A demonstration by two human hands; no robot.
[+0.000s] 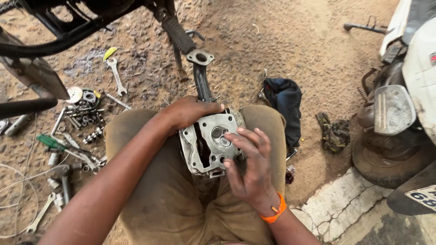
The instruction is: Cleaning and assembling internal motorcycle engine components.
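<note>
The left hand [188, 112] reaches in from the lower left, forearm running diagonally up, and its grip is closed over the top left edge of a grey metal cylinder head [210, 143], fingers curled over the rim. The right hand [249, 165], with an orange band at the wrist, comes up from the lower right with its fingers spread loosely; the fingertips [228, 136] lie on the face of the cylinder head near the two round ports, though whether they pinch anything small is hard to tell. The cylinder head rests between the person's knees on the brown trousers [159, 199], flat face up, its long axis running from upper right to lower left. Spanners and loose parts [84, 115] lie on the dirt ground [281, 45] to the left.
</note>
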